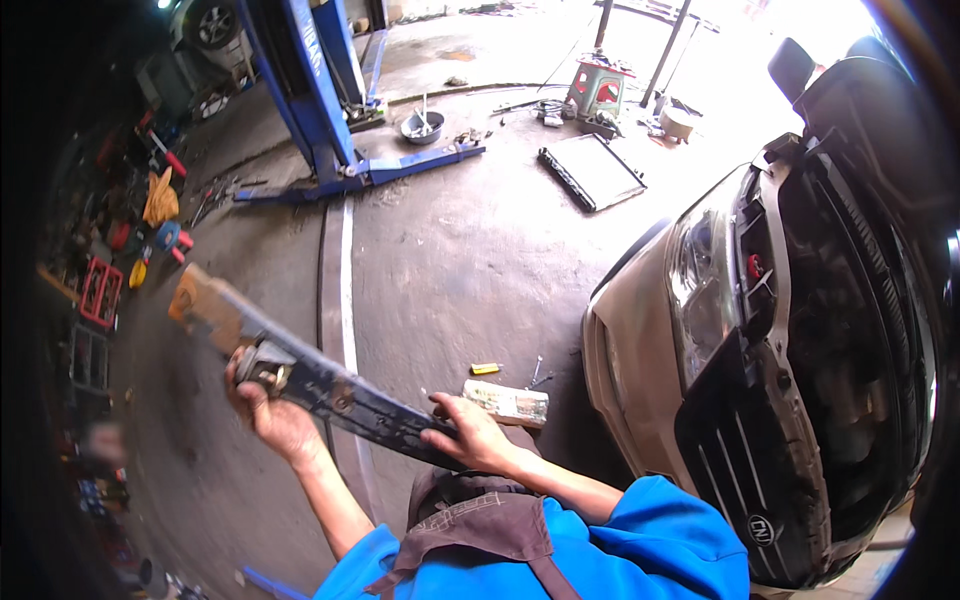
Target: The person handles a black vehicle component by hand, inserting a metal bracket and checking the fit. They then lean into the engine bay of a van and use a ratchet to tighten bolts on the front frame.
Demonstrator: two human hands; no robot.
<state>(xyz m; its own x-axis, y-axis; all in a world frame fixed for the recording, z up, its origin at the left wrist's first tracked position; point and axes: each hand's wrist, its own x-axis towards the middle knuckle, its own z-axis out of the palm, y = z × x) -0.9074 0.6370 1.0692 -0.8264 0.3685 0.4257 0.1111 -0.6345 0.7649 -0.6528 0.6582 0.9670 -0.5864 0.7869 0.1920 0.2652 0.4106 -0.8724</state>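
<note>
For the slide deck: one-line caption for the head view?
Both hands, left and right, hold a long dark metal bar beside a tan car.

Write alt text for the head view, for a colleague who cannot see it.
Both hands hold a long dark metal bar over a garage floor, the left hand near its rusty end and the right hand at its near end. A beige car with its front bumper off stands to the right, and a blue vehicle lift stands behind.

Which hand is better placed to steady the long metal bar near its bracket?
Probably the left hand: it grips the long metal bar right under the bracket. The right hand rests at the bar's lower end.
</note>
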